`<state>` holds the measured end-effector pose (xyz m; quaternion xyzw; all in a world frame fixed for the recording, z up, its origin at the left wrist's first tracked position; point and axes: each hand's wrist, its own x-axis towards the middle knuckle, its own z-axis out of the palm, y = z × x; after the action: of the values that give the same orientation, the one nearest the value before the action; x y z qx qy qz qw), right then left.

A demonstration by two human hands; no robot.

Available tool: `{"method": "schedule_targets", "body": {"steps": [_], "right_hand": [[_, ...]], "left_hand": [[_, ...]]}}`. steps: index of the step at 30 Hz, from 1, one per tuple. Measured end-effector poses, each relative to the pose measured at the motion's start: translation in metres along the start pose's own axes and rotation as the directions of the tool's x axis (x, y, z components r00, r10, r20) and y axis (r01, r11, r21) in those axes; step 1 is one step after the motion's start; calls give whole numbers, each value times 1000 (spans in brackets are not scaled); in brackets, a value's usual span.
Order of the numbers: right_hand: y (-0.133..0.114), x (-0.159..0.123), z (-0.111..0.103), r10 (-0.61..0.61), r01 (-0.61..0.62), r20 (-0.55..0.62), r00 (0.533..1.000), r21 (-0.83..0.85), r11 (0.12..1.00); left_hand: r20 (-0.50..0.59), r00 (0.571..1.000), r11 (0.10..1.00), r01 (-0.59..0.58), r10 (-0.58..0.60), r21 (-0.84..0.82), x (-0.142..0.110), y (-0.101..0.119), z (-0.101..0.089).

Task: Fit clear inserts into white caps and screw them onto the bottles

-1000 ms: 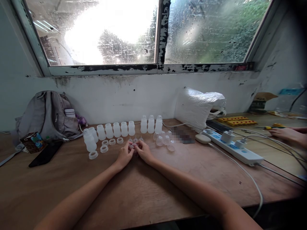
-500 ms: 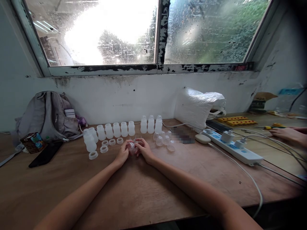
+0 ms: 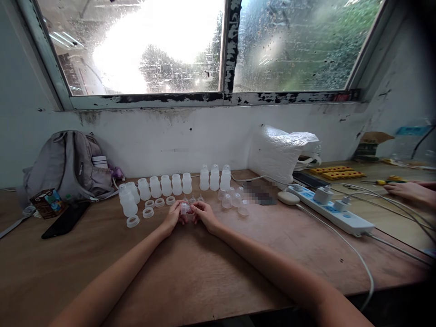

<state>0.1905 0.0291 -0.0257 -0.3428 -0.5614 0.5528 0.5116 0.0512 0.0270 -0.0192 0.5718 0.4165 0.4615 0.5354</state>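
Left hand: fingers bent around a translucent ring, which is held on edge over the tabletop
Right hand: thumb and fingers drawn narrow on a clear teat at the right side of the ring; how firmly they pinch it, I cannot tell
Ring and teat: between the two hands, close in front of the teat row, partly covered by the fingers
Teat row: a few clear pointed pieces standing just behind the hands
Loose rings: five lying flat to the left of the left hand, the nearest one set apart from the others
Open bottles: frosted, upright, lined up behind the loose rings
Capped bottles: three upright, side by side, behind the right hand
Clear domes: clustered to the right of the right hand
Power strip: well to the right, plugs and cables in it
Far left: grey backpack, small carton, black phone
Far right: another person's hand near yellow racks
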Motion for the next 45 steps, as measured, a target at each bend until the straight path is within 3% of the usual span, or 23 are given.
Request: {"method": "schedule_targets", "body": {"steps": [8,13,18,24,27,29,30,31,35,38,41,45], "right_hand": [[2,1,1,-62,53,-79,995,-106,993],[2,-2,1,-162,123,-128,978,-272,954],[-3,-7,2,-253,174,-176,951,-371,912],[-6,-6,-3,-275,175,-306,911,-318,932],[-5,-2,-6,-217,134,-334,917,-255,958],[-4,-2,-8,-194,118,-327,925,-238,964],[-4,-2,-8,-191,114,-320,928,-244,963],[-4,-2,-8,-193,114,-310,931,-257,960],[-7,-6,-5,-231,137,-235,944,-359,923],[-9,-8,-3,-268,166,-202,942,-415,894],[-10,-9,-2,-293,181,-213,932,-427,886],[-11,-8,-5,-268,147,-268,925,-398,906]], "left_hand": [[114,992,998,64,-63,-8,-4,10,-2],[183,969,984,177,-168,-34,-1,12,-3],[225,959,982,183,-170,-38,-1,13,1],[142,983,962,77,-117,261,10,24,-2],[28,997,837,-77,74,542,27,42,-6],[2,966,586,-160,260,795,44,56,-6],[-12,951,419,-125,309,899,54,62,-5],[-36,947,376,-92,319,922,64,67,-3],[-66,956,300,-25,287,954,100,78,7],[-54,960,258,-20,274,966,113,80,16],[-18,952,225,-54,306,973,110,85,22],[39,930,182,-113,366,977,86,96,23]]}}
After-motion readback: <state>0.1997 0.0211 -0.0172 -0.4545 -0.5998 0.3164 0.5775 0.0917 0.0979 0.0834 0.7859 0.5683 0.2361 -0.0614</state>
